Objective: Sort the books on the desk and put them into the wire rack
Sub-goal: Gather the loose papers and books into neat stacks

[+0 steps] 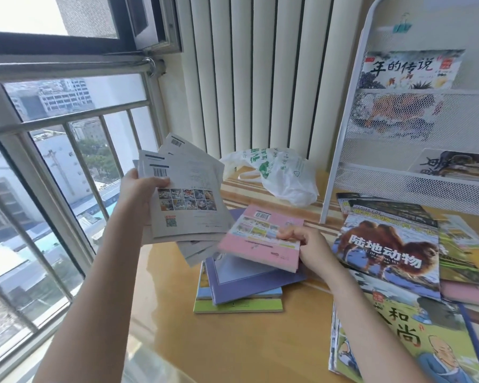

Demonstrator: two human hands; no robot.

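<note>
A pink book (263, 239) sits tilted atop a small stack (238, 288) at the middle of the bench (233, 341), its right edge pinched in the right hand (310, 244), grip closed on it. At nine o'clock from it, the left hand (138, 189) holds a fan of thin grey booklets (186, 200) off the bench, grip closed on them. At three o'clock lie more books, a camel cover (387, 244) topmost. At two o'clock stands the wire rack (415, 178), and at twelve a plastic bag (277, 172).
</note>
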